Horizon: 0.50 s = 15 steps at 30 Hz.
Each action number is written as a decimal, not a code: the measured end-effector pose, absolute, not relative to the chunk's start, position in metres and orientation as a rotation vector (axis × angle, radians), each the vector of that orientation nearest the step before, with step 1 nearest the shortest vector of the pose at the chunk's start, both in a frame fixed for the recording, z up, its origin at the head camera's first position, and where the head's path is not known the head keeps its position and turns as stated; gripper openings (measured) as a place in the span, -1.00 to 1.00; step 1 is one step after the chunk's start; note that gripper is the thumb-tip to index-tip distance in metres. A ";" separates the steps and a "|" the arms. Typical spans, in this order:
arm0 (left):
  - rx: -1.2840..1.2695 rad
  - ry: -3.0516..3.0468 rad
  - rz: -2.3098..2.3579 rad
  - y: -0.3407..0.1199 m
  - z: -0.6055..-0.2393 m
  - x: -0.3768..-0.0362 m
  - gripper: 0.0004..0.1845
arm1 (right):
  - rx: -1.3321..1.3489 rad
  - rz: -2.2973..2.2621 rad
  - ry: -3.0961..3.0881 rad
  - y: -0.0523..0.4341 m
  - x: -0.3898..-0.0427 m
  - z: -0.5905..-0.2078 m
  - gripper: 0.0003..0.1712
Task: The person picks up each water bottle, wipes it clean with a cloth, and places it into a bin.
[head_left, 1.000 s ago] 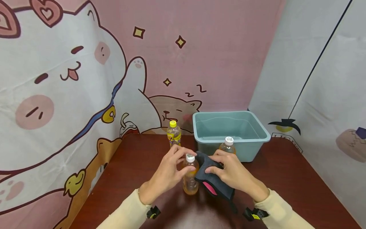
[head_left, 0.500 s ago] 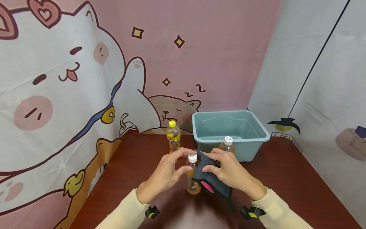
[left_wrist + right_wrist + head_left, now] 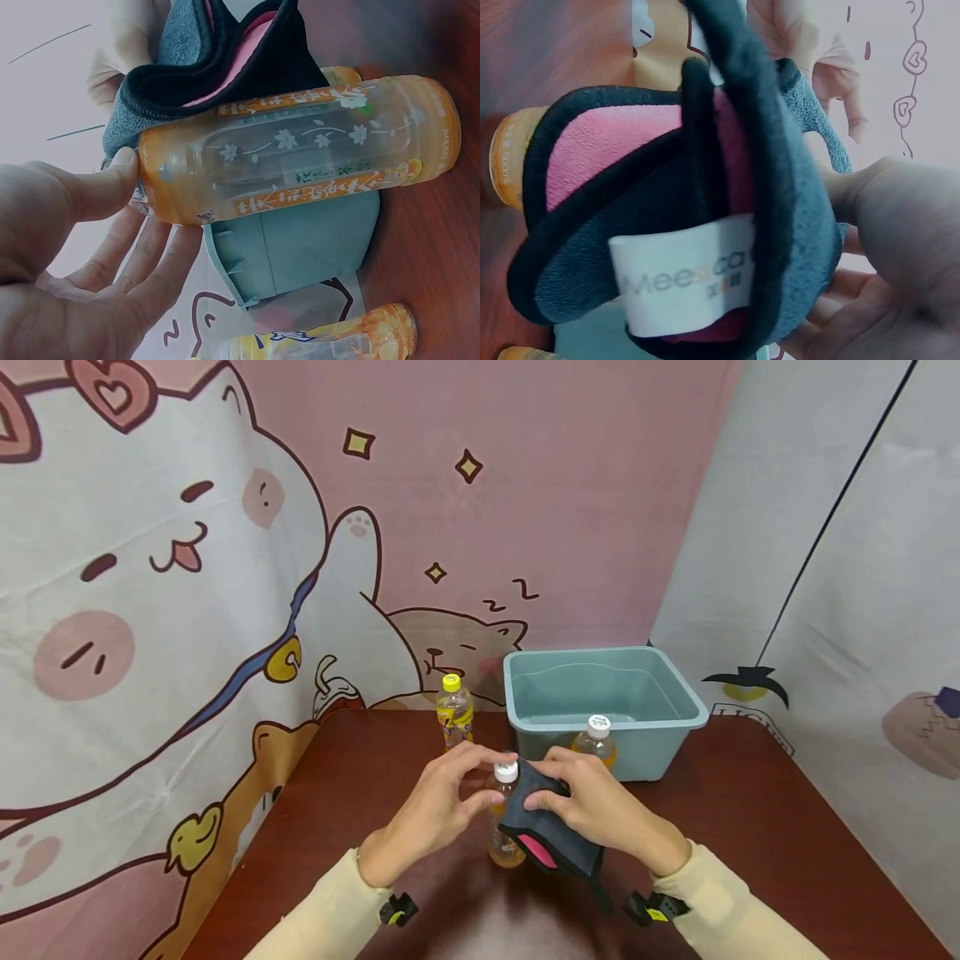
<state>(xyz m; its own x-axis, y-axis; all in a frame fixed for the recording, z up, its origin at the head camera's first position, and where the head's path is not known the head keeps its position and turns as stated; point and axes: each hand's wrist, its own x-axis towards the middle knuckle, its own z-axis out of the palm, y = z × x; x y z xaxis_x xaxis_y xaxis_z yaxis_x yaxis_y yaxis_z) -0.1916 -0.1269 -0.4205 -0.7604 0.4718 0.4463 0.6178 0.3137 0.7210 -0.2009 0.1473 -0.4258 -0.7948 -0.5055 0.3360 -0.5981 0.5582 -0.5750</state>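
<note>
Left hand (image 3: 431,810): curled round the neck of the orange-drink bottle (image 3: 503,817), thumb tip pressed on its shoulder just under the cap, seen close in the left wrist view (image 3: 112,187).
Right hand (image 3: 600,810): gripping the grey cloth (image 3: 551,831), fingers folded over its top edge, pressing it to the bottle's right side.
Orange-drink bottle: upright on the table (image 3: 750,827), between both hands, white cap (image 3: 506,771) on; flower-printed label and orange liquid visible (image 3: 300,157).
Grey cloth: dark grey outside, pink inside, black-edged; draped against the bottle's upper half (image 3: 202,67); white sewn tag showing in the right wrist view (image 3: 686,274).
Second white-capped bottle (image 3: 596,742): just behind the right hand, in front of the tub.
Teal tub (image 3: 603,702): at the table's far edge, right of centre.
Yellow-capped bottle (image 3: 453,710): upright, left of the tub, near the backdrop.
Backdrop (image 3: 187,552): pink cloth with cartoon cats.
</note>
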 end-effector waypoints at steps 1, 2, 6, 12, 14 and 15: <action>-1.009 -2.421 -1.430 -0.127 -0.420 -0.192 -0.42 | 0.949 1.055 -2.662 0.147 -0.201 -0.426 -0.41; -1.007 -2.424 -1.425 -0.127 -0.420 -0.192 -0.42 | 0.952 1.052 -2.671 0.147 -0.201 -0.425 -0.41; -1.003 -2.436 -1.409 -0.128 -0.419 -0.192 -0.43 | 0.944 1.042 -2.708 0.148 -0.200 -0.426 -0.34; -1.001 -2.442 -1.397 -0.128 -0.419 -0.192 -0.43 | 0.942 1.022 -2.703 0.148 -0.200 -0.433 -0.30; -1.003 -2.440 -1.390 -0.128 -0.420 -0.193 -0.42 | 0.947 1.017 -2.700 0.148 -0.200 -0.437 -0.31; -1.006 -2.439 -1.386 -0.128 -0.420 -0.193 -0.42 | 0.948 1.015 -2.701 0.149 -0.200 -0.438 -0.33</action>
<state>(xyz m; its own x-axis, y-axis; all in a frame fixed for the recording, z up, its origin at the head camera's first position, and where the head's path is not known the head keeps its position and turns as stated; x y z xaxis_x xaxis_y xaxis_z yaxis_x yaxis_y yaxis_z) -0.1928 -0.1278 -0.4199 -0.7606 0.4740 0.4437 0.6237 0.3436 0.7020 -0.1998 0.1487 -0.4385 -0.8002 -0.5188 0.3008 -0.5885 0.5828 -0.5604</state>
